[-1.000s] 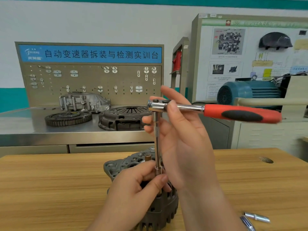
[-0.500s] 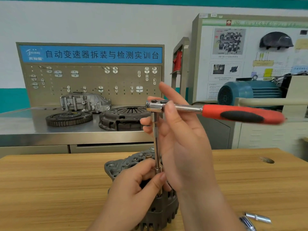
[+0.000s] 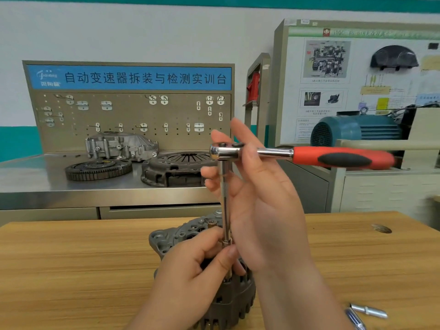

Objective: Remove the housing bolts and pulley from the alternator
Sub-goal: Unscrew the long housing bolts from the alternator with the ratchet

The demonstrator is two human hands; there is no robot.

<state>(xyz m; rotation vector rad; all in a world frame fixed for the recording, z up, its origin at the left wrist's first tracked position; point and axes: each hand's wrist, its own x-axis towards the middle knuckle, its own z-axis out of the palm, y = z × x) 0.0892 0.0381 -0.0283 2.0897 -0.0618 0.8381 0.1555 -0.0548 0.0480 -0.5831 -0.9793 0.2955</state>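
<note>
A grey alternator (image 3: 166,236) stands on the wooden table (image 3: 71,258), partly hidden by my hands. A ratchet wrench (image 3: 333,158) with a red and black handle points right, and its long chrome extension (image 3: 225,198) runs straight down onto the alternator's housing. My left hand (image 3: 190,277) pinches the lower end of the extension, where the socket sits, with thumb and fingers. My right hand (image 3: 259,198) holds the ratchet head, thumb over its near side and fingers behind it. The bolt under the socket is hidden.
Two chrome sockets or bits (image 3: 367,312) lie on the table at the lower right. A hole (image 3: 381,228) shows in the tabletop at the right. Behind stand a steel bench with a flywheel (image 3: 97,169), a clutch cover (image 3: 176,167) and a gearbox housing (image 3: 119,145), plus a blue motor (image 3: 352,132).
The ratchet handle has dipped and swung slightly. Both hands keep their hold on the tool, and the alternator has not moved.
</note>
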